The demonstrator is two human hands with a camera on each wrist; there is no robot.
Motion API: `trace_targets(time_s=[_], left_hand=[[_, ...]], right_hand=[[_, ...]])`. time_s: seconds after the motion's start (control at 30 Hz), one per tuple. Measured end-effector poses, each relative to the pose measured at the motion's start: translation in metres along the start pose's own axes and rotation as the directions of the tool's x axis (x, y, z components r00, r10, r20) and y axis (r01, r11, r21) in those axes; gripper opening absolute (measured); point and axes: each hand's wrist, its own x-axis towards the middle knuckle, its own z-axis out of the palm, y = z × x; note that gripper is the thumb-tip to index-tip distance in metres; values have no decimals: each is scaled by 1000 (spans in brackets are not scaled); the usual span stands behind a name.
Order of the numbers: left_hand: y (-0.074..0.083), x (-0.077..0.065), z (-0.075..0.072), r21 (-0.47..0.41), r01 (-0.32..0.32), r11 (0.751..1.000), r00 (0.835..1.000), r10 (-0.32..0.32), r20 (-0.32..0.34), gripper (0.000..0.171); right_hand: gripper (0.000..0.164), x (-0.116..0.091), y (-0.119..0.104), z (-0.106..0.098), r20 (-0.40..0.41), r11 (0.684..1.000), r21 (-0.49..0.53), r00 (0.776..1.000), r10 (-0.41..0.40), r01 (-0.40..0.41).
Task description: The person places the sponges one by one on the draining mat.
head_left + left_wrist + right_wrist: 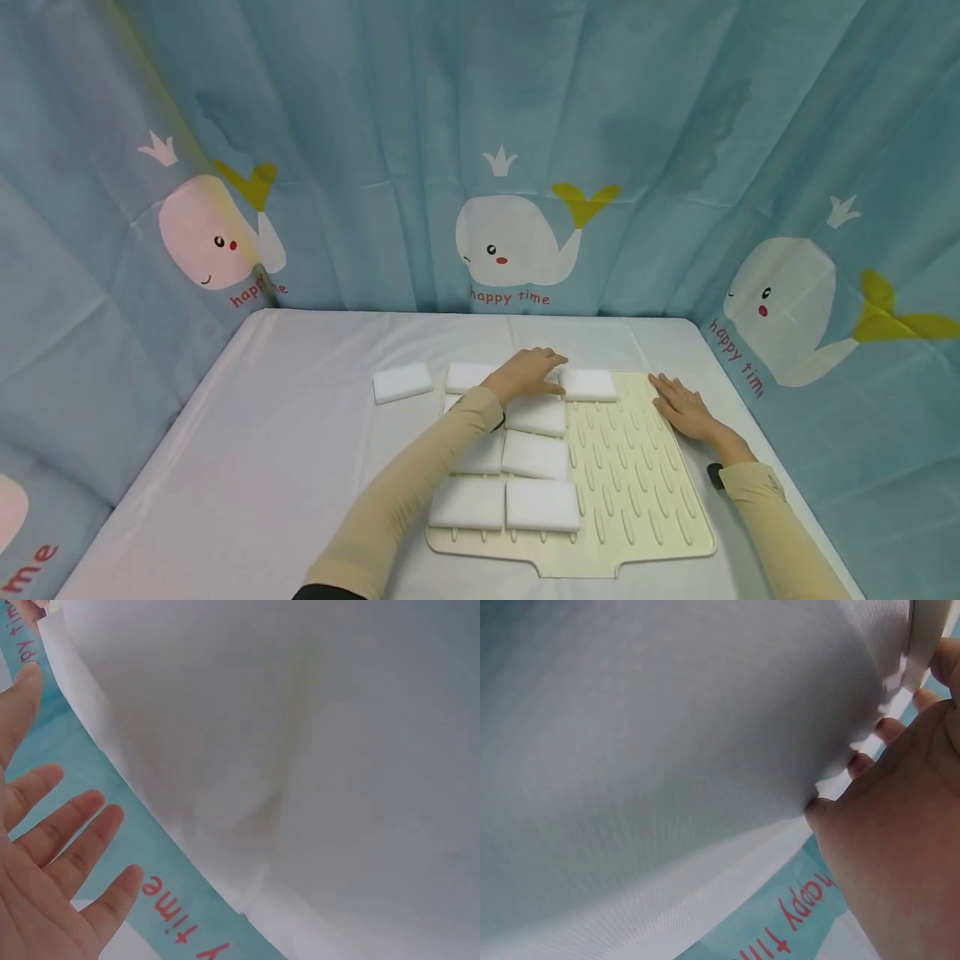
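A cream ridged drying mat (622,467) lies on the table with several white sponge blocks (543,504) laid in rows over its left part. My left hand (528,372) hovers at the far row, its fingertips near the left end of the block at that row's right end (590,385). In the left wrist view this hand (56,877) has its fingers spread, with nothing in them. My right hand (686,410) rests at the mat's far right edge, fingers extended; the right wrist view shows its fingertips (819,814) against the white surface. My left hand and forearm partly hide some blocks.
One loose white block (402,383) lies on the white-covered table (247,467), left of the mat. Blue curtains (360,167) printed with whales close in the back and both sides. The mat's tab (577,568) points toward the near side.
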Motion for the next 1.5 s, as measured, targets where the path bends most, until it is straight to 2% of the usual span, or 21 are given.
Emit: trace_targets(time_s=[0.57,0.93,1.23,1.5], left_hand=[[-26,-24,-6,-143,30,989,999,-32,-11,62],[-39,-46,-15,-220,47,974,997,-60,-50,59],[-53,-65,-15,-271,82,959,992,-104,-68,59],[-71,-86,-16,-313,101,945,982,-144,-120,58]], right_hand=[[55,1,3,0,-9,1000,-3,1000,5,-5],[55,1,4,-1,-1,1000,1,1000,13,-13],[55,0,6,0,7,1000,-6,1000,4,-4],[55,0,2,-2,-1,1000,-8,1000,0,0]])
